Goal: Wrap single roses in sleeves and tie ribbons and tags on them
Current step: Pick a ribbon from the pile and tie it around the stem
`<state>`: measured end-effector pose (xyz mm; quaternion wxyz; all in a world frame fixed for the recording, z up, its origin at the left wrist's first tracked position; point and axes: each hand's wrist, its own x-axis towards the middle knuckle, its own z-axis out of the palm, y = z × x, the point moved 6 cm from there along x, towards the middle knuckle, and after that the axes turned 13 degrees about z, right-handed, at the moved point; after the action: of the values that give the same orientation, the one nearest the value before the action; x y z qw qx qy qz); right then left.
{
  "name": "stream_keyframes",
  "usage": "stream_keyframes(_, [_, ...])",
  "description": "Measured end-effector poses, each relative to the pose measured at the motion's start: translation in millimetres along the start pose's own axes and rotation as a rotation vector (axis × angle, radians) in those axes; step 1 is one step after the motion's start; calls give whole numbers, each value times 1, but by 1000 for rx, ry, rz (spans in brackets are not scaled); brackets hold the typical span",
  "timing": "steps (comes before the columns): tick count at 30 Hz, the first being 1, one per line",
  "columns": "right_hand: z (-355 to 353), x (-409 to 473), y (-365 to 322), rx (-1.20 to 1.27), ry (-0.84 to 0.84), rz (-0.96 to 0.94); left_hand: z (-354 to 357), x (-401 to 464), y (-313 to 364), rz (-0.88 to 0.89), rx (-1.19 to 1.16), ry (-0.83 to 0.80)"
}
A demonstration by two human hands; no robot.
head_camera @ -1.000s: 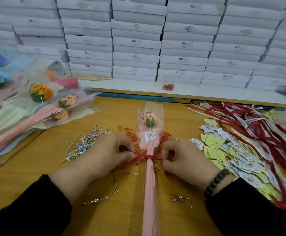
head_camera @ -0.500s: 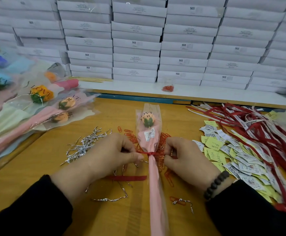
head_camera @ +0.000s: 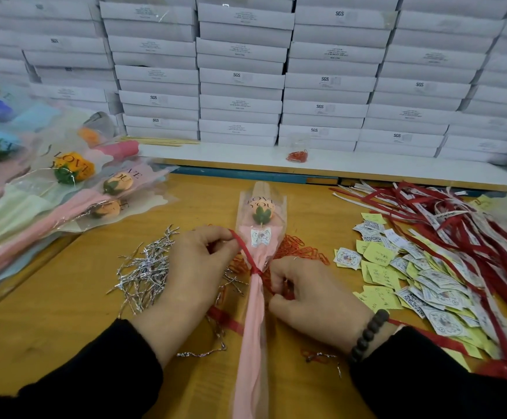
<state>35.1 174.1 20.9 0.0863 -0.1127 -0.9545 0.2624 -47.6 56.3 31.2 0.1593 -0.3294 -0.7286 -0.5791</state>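
The left hand (head_camera: 199, 261) pinches a red ribbon (head_camera: 244, 252) between thumb and fingers, drawing one end up and to the left. The right hand (head_camera: 309, 290) has its fingers curled round the other end, close against the wrapped rose (head_camera: 261, 213). The ribbon is cinched around the pink sleeve (head_camera: 253, 328) just below a white tag (head_camera: 260, 237). The rose lies lengthwise in the middle of the wooden table (head_camera: 65, 313), bloom pointing away. Silver twist ties (head_camera: 146, 267) lie left of the hands. Paper tags (head_camera: 412, 273) and loose red ribbons (head_camera: 457, 225) lie to the right. Finished roses (head_camera: 65, 189) are piled at far left, with stacked white boxes (head_camera: 276, 71) behind.
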Motion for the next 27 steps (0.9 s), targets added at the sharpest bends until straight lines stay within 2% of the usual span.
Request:
stream_keyframes(3, [4,-1,-2,-21,-22,-19,17,-8,0,-110,-298,-53])
stream_keyframes(6, [3,0,-1,-15,-17,4,27,-16,-5,-224,-455,-159])
stream_keyframes(10, [2,2,3,-11,5,31,31,-19,-6,-243,-438,-262])
stream_keyframes(13, [-5,3,7,-11,32,67,28,-17,-5,-234,-379,-270])
stream_keyframes(15, [-11,6,15,3,-33,138,26,-16,-5,-243,-352,-266])
stream_keyframes(16, [-11,6,20,29,-118,184,25,-15,-6,-250,-348,-261])
stream_keyframes(17, [-11,5,24,127,-225,243,24,-14,-6,-254,-345,-255])
stream_keyframes(19, [-9,0,29,571,-414,387,23,-13,-7,-244,-323,-259])
stream_keyframes(21, [-7,1,32,1029,-449,497,24,-14,-5,-219,-298,-290])
stream_keyframes(23, [-2,2,30,1219,-448,529,27,-15,-4,-197,-280,-332])
stream_keyframes(27, [9,2,15,1412,-473,509,27,-16,-3,-182,-275,-364])
